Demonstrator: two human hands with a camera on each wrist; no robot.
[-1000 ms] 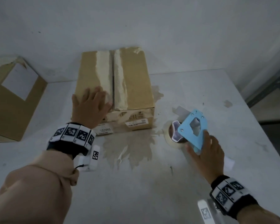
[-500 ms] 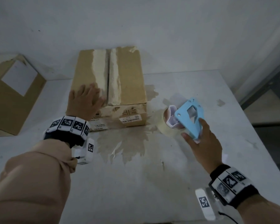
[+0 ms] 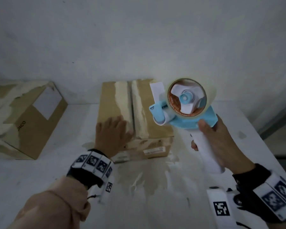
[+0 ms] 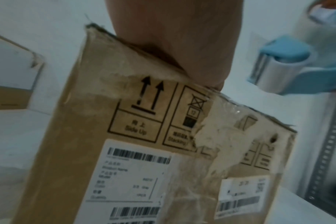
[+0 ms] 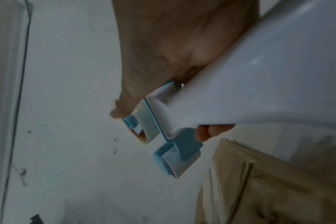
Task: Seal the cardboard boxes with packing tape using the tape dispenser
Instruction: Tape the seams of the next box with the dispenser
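The tape dispenser (image 3: 186, 109) has risen off the counter (image 3: 155, 204); the right hand (image 3: 221, 144) clenches its white handle beside the cardboard box (image 3: 149, 116), where the left hand (image 3: 112, 134) presses flat, fingers straight

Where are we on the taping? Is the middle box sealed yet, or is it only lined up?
Only lined up. Done: the flaps of the middle box are folded shut, with the left hand lying flat on top. In hand: the right hand has its grip on the tape dispenser, raised over the box's right side. Left: no fresh tape crosses the centre seam, and the second box on the left sits untouched.
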